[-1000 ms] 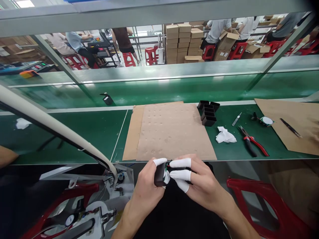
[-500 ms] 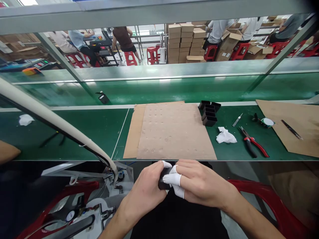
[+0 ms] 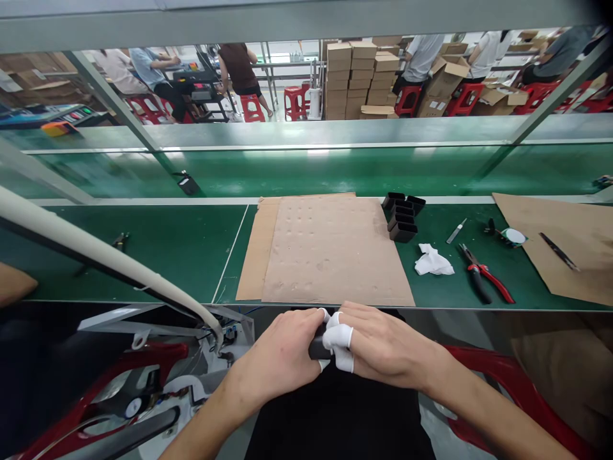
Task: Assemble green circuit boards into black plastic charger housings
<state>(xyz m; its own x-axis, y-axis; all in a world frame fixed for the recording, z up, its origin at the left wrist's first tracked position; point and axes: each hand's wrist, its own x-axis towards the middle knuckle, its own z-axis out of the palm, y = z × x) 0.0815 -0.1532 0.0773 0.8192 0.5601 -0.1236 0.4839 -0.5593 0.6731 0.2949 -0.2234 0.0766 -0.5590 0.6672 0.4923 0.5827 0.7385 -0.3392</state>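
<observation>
Over my lap, just in front of the table edge, my left hand is closed around a small black plastic piece. My right hand grips the same piece from the other side, its fingers bent and wearing white finger cots. Most of the piece is hidden by the fingers, so its full shape cannot be made out. Beyond the hands lies a cardboard sheet on the green table. At its right edge stand several black open-topped housings. A crumpled white tissue lies near them.
Red-and-black pliers, a small blade, a round white part on a circuit board and tweezers lie right. A beige hose crosses on the left. A black device rides the green belt. Another person's arm shows left.
Both hands still hold the black piece, turned slightly between the fingers. The black device on the belt has shifted left, and another item has appeared at the belt's right end. The tissue at far left no longer shows.
</observation>
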